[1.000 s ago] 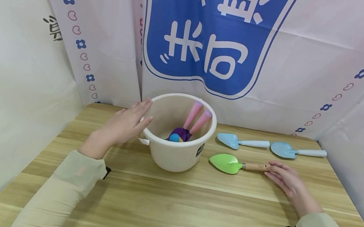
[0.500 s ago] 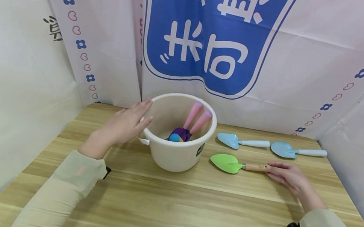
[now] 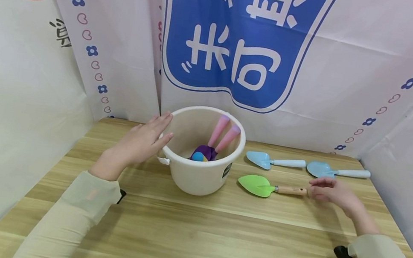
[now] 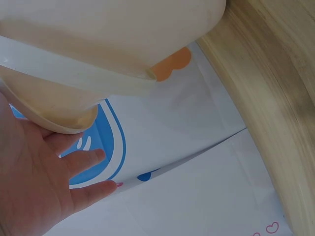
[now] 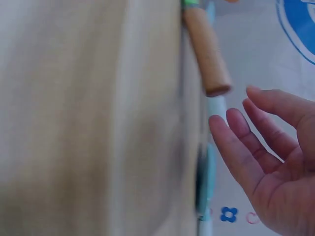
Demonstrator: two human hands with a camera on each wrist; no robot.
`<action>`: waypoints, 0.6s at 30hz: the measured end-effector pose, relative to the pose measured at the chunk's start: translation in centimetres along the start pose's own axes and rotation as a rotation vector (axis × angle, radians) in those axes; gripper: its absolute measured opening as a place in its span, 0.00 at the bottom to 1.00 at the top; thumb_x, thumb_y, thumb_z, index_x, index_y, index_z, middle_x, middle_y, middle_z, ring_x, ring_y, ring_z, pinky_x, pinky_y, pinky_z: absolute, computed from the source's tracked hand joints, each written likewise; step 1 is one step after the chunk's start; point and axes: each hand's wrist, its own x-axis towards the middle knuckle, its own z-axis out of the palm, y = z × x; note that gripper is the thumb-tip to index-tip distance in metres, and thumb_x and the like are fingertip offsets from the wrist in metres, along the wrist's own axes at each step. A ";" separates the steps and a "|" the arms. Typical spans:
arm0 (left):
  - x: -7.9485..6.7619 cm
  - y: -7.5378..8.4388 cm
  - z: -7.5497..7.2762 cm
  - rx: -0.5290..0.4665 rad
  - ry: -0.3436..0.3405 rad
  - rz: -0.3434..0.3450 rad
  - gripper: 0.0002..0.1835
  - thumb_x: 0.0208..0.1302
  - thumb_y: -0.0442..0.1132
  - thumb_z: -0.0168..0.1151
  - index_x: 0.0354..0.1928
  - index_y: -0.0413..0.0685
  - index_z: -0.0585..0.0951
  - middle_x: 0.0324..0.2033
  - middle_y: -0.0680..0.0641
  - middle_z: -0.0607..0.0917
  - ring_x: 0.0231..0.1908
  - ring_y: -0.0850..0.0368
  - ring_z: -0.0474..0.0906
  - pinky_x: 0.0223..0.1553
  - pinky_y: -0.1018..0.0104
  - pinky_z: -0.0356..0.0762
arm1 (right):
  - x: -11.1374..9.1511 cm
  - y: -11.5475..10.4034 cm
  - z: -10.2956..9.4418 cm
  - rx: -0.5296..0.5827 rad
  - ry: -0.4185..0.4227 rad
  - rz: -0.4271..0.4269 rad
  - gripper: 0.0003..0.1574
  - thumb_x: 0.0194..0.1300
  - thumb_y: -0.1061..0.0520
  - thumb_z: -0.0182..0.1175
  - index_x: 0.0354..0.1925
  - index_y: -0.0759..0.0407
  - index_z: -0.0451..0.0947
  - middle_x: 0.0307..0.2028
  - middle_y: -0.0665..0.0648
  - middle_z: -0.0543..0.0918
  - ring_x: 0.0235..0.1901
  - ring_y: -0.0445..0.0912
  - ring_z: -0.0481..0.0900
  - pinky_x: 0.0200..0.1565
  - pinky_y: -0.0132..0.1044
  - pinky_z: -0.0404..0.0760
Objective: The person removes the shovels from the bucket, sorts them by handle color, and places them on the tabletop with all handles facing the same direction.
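A cream bucket (image 3: 200, 180) stands upright at the back middle of the wooden table. My left hand (image 3: 141, 140) rests on its left rim with fingers extended; the left wrist view shows the hand (image 4: 39, 172) against the rim. Inside the bucket lean two tools with pink handles (image 3: 223, 135) and purple heads, partly hidden by the wall. To the right lies a green trowel (image 3: 257, 185) with a wooden handle (image 5: 206, 54). Just off that handle's end, my right hand (image 3: 335, 195) is apart from it, fingers loosely bent and holding nothing, as the right wrist view shows.
Behind the green trowel lie two light blue trowels, one (image 3: 260, 160) near the bucket and one (image 3: 321, 170) farther right, close to my right hand. A printed cloth (image 3: 325, 109) hangs along the table's back edge. White cloth walls (image 3: 18, 114) flank both sides.
My right hand has let go of the green trowel's handle and drawn away to the right and slightly back toward the light blue trowel. The left hand and bucket have stayed put.
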 end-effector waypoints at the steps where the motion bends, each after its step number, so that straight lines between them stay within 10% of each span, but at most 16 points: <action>1: 0.0 0.0 0.0 -0.001 0.003 0.001 0.38 0.82 0.61 0.32 0.82 0.46 0.46 0.81 0.45 0.45 0.79 0.38 0.42 0.74 0.33 0.47 | -0.1 -0.2 -0.4 -0.035 0.006 -0.015 0.30 0.74 0.62 0.61 0.62 0.85 0.66 0.48 0.60 0.84 0.40 0.39 0.85 0.47 0.37 0.87; 18: 0.1 0.1 -0.1 0.013 -0.010 0.006 0.38 0.82 0.61 0.31 0.82 0.45 0.45 0.81 0.45 0.44 0.79 0.39 0.41 0.74 0.34 0.47 | -1.9 -6.6 -1.9 -0.233 0.142 -0.148 0.28 0.75 0.53 0.62 0.61 0.72 0.74 0.45 0.52 0.86 0.39 0.36 0.84 0.43 0.28 0.81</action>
